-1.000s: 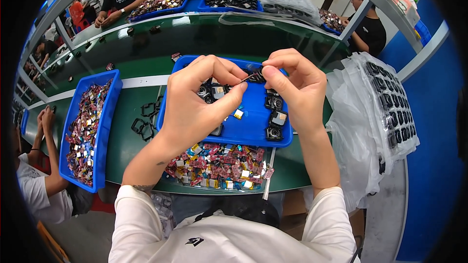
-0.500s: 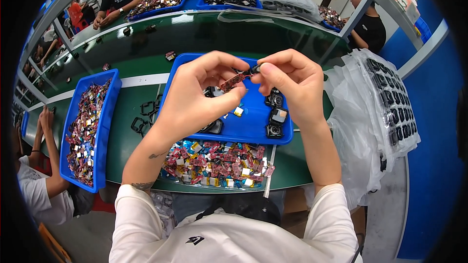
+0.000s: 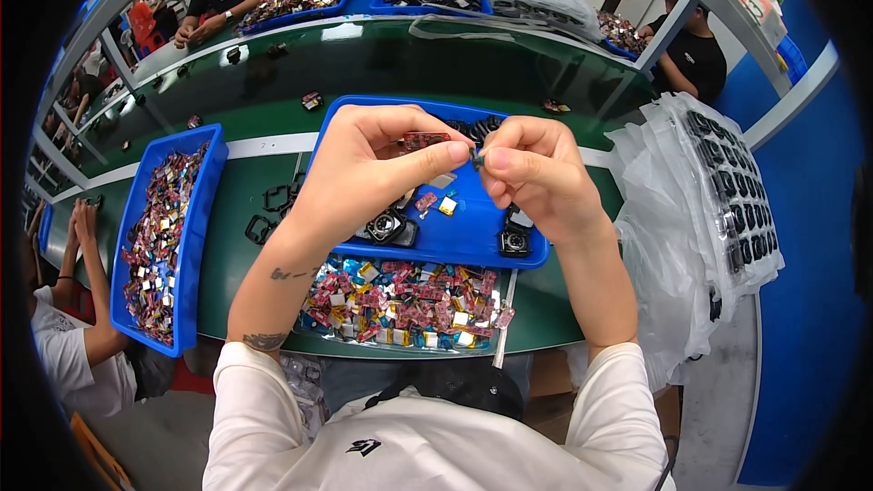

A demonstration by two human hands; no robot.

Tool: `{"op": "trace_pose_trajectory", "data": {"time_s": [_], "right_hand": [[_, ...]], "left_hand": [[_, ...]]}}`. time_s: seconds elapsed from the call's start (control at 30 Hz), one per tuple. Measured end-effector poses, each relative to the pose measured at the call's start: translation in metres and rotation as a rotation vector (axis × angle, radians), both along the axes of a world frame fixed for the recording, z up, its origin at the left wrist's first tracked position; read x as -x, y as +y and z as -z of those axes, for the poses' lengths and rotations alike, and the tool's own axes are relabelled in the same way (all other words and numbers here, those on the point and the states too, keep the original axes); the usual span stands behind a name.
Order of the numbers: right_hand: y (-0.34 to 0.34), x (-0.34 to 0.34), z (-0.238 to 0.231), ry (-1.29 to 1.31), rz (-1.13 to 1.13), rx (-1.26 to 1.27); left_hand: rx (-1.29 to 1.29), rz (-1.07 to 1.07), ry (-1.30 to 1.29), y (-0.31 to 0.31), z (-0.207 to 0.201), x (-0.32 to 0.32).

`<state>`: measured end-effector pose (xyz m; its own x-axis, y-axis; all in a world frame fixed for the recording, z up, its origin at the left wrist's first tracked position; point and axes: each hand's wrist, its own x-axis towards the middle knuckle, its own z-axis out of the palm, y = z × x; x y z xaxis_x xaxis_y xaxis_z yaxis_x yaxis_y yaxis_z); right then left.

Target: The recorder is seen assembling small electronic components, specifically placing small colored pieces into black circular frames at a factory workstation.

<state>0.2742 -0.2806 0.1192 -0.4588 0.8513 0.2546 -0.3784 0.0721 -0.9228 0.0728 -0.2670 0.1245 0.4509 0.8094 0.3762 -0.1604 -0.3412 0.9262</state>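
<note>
Item one: red circuit board (image 3: 426, 140), one piece, held in the left hand (image 3: 377, 159) between thumb and forefinger; it lay along the inner side of the curled forefinger, roughly level, over the far part of the blue tray (image 3: 473, 232).

Item two: small dark part (image 3: 477, 160), one piece, pinched at the tips of the right hand's (image 3: 536, 164) thumb and forefinger, just beside the left thumb tip (its exact form was too small to tell). Whether it was joined to the board could not be told.

Change since half a second earlier: the board, formerly slanting toward the near side between the left fingers, had come to lie flatter and nearer the forefinger; the right fingertips had shifted toward the near side.

Contents of tray, partial: black cases (image 3: 387, 225) at the near left, another black case (image 3: 514, 241) at the near right, a small white-and-yellow piece (image 3: 447, 206) between them.

Surroundings: green table (image 3: 546, 309); near side, a heap of boards and small cells (image 3: 409, 305); left, a blue bin (image 3: 202, 259) filled with like pieces; right, a clear plastic tray of black parts (image 3: 741, 186).
</note>
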Motion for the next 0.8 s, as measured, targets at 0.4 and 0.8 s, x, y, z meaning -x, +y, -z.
{"op": "trace_pose_trajectory", "data": {"time_s": [0.4, 0.8], "right_hand": [[0.030, -0.017, 0.009, -0.989, 0.675, -0.724], [0.058, -0.044, 0.036, -1.489, 0.652, -0.609]], "left_hand": [[-0.028, 0.025, -0.023, 0.003, -0.010, 0.017], [-0.059, 0.059, -0.018, 0.002, -0.013, 0.017]]}}
